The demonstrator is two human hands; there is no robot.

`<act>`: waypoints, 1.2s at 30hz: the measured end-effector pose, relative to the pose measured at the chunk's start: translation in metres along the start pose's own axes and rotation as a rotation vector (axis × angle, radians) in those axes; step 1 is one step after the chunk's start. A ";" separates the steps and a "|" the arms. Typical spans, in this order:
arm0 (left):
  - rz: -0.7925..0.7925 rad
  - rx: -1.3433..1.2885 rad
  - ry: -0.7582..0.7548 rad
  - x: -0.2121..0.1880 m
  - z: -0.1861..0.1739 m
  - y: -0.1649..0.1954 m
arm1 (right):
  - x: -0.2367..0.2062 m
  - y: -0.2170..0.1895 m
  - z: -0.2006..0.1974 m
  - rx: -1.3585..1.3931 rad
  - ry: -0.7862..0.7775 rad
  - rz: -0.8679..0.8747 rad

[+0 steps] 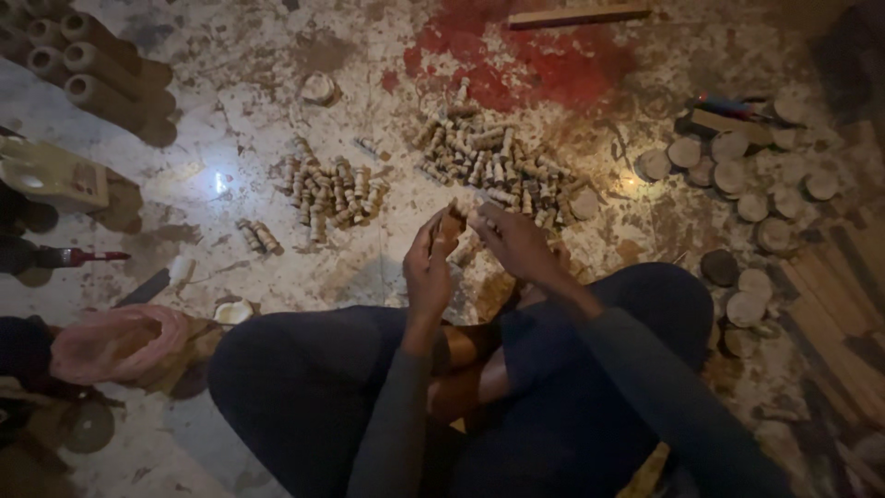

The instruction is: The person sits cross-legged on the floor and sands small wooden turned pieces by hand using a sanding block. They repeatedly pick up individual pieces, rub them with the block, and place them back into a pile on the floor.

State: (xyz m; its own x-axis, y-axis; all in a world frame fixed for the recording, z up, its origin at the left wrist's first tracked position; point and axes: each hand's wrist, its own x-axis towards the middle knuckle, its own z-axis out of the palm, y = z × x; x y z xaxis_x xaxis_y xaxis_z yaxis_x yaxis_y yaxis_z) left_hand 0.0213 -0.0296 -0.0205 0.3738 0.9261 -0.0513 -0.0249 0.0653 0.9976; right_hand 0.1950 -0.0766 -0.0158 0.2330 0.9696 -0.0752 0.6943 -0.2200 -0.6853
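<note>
I sit cross-legged on a stained floor. My left hand point(430, 267) holds a small turned wooden piece point(450, 224) upright in front of me. My right hand point(516, 242) is beside it, fingertips touching the top of the same piece; whether it holds a tool is too dim to tell. Just beyond my hands lies a large pile of similar small wooden pieces point(498, 166). A smaller pile of turned pieces point(332, 192) lies to the left, with two loose pieces point(258, 236) near it.
Round wooden discs point(747, 175) are heaped at the right beside wooden strips point(843, 304). Thick wooden cylinders point(92, 65) lie at the top left. A pink plastic bag point(115, 341) sits by my left knee. A red stain point(525, 55) marks the floor.
</note>
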 end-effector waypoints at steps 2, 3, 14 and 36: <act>-0.003 0.022 0.006 -0.003 0.000 0.004 | 0.000 -0.001 -0.001 0.104 -0.048 -0.030; -0.020 0.044 0.019 -0.003 0.001 0.007 | -0.001 -0.002 -0.001 0.094 0.007 -0.102; 0.333 0.548 0.085 -0.011 0.002 0.038 | -0.003 -0.011 -0.010 0.048 0.014 -0.158; 0.296 0.527 -0.006 -0.013 0.002 0.030 | -0.007 -0.013 -0.007 0.077 -0.041 -0.098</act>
State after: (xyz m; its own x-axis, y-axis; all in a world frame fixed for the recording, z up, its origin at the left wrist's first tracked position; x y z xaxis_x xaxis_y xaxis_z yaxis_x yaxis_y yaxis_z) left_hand 0.0173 -0.0400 0.0103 0.4262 0.8746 0.2311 0.3333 -0.3893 0.8587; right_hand 0.1888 -0.0817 -0.0016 0.1371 0.9900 -0.0333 0.6574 -0.1161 -0.7446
